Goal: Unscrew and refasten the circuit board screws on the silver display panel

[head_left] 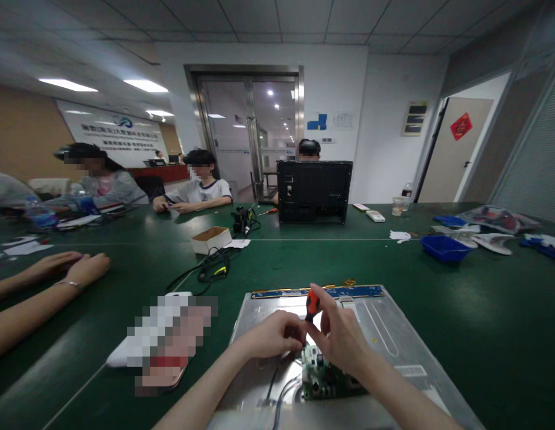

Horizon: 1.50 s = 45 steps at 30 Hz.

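My right hand (342,334) is closed around an orange-and-black screwdriver (312,303), which stands nearly upright with its handle on top. Close against it, my left hand (277,333) has its fingers pinched together near the screwdriver's shaft; what lies between them is hidden. Both hands are over a silver metal display panel (380,316). A green circuit board (320,376) sits on the panel, below my fingers and partly covered by my right wrist. Dark cables (281,394) run beside the board. A blue strip board (362,291) lines the panel's far edge.
White and pink objects, blurred out (179,334), lie left of the panel. Beyond are black cables (215,266), a small box (211,240), a black monitor casing (314,192) and a blue tray (445,248). Another person's hands (83,270) rest at left; several people sit around the table.
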### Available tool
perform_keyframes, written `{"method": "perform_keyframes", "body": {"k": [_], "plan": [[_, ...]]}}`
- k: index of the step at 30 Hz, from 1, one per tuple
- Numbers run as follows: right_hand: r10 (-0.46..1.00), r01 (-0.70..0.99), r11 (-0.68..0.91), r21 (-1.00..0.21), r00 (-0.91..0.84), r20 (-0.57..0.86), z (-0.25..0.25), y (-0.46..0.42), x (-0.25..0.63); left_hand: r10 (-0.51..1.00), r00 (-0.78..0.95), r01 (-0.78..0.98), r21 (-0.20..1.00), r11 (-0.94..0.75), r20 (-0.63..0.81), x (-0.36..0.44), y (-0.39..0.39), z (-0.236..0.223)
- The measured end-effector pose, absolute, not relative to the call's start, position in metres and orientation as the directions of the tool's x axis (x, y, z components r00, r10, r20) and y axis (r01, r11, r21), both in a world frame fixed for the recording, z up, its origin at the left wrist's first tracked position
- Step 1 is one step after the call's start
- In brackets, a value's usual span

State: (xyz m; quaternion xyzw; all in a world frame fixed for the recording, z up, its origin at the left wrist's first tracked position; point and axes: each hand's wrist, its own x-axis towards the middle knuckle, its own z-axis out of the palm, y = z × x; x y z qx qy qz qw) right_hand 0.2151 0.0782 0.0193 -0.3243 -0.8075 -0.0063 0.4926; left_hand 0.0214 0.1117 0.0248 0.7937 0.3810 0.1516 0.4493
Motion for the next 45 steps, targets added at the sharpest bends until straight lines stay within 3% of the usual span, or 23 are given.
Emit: {"method": "perform_keyframes", "body": {"k": [13, 24, 38, 45], "plan": [[0.598, 0.469, 0.782, -0.412, -0.378, 0.707, 0.0192, 0.0739, 0.2146, 0.735, 0.674, 0.477, 0.804, -0.356, -0.075, 0.0193, 0.1137, 0.0173], [0.503, 0.523, 0.803, -0.286, -0.336, 0.797, 0.0195, 0.0752, 0.2118, 0.734, 0.677, 0.453, 0.818, -0.355, -0.055, 0.0209, 0.1133, 0.0232], [0.612, 0.443, 0.774, -0.452, -0.344, 0.712, 0.02, 0.0736, 0.2135, 0.733, 0.674, 0.446, 0.842, -0.303, -0.093, 0.0211, 0.1133, 0.0177], [0.58, 0.485, 0.78, -0.396, -0.322, 0.748, 0.0163, 0.0773, 0.2137, 0.741, 0.666, 0.461, 0.829, -0.315, -0.089, 0.0219, 0.1115, 0.027]]}}
